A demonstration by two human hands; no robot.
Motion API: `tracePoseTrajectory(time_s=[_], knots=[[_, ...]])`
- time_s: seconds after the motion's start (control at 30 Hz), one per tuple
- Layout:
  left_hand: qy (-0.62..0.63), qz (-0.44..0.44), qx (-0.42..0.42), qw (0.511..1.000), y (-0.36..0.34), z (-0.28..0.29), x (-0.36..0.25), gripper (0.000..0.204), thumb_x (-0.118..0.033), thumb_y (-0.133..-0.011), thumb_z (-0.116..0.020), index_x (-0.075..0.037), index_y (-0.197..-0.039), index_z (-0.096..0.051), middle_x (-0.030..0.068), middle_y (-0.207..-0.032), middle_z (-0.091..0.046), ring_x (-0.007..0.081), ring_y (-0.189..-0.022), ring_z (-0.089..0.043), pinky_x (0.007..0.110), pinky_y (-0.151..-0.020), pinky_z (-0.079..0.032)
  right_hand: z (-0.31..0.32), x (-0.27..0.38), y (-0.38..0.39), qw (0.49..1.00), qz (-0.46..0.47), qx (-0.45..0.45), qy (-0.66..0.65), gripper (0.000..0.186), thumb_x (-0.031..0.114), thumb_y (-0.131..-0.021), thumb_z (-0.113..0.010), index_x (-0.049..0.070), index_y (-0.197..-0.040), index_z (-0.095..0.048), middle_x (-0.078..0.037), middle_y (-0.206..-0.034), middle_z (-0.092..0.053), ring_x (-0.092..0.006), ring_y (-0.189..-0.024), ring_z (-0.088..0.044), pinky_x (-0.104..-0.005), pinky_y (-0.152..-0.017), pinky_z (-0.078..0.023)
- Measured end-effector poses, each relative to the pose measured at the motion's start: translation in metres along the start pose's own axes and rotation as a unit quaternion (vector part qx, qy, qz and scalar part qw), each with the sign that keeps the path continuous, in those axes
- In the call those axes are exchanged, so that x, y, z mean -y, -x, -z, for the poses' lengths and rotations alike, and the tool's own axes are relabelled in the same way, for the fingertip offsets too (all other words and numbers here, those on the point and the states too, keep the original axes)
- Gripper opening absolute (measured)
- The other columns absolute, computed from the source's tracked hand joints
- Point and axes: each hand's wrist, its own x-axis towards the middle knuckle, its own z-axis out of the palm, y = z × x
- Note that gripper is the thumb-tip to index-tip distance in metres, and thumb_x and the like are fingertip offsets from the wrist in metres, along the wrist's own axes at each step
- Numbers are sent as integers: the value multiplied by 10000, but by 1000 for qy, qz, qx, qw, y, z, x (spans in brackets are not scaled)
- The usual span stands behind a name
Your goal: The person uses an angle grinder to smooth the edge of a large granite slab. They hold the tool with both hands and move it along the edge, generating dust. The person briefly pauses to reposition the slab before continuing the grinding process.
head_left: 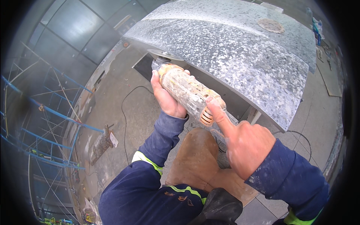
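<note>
Across the middle lies a dust-caked angle grinder [187, 88], its body slanting from upper left to lower right. A pale, thin disc [165, 55] on its head is close to the left edge of a speckled grey stone slab [240, 56]; whether they touch I cannot tell. My left hand [167, 95] is wrapped round the grinder's front part from below. At the rear end, my right hand [242, 140] is closed, with its index finger stretched along the body near the orange vent slots. Its other fingers are curled and partly hidden.
A round, scalloped pale disc [270, 26] lies on the slab's far part. Blue scaffold frames [52, 116] stand at the left. A dark cable [123, 108] curves over the dusty floor, and a blue-and-white bag [317, 32] is at the far right.
</note>
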Motion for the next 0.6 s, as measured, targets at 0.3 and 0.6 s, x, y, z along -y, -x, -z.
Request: tracePoseTrajectory(time_s=[0.3, 0.6], knots=[[-36, -25, 13, 999, -24, 16, -10, 652, -629, -954, -387, -17, -1037, -598, 179, -937, -641, 346, -855, -642, 482, -768, -559, -9, -5, -26, 999, 28, -34, -1, 899, 30, -801, -578, 70, -1586, -141, -218, -669, -644, -390, -569, -643, -485, -549, -532], [-31, -34, 17, 999, -46, 37, -23, 657, -622, -952, -372, -14, -1048, -601, 194, -951, -651, 358, -851, -642, 501, -765, -554, -7, 0, -50, 1000, 25, -13, 6, 884, 42, -812, -590, 52, -1580, -151, -227, -696, -657, -390, -622, -674, -480, -594, -558]])
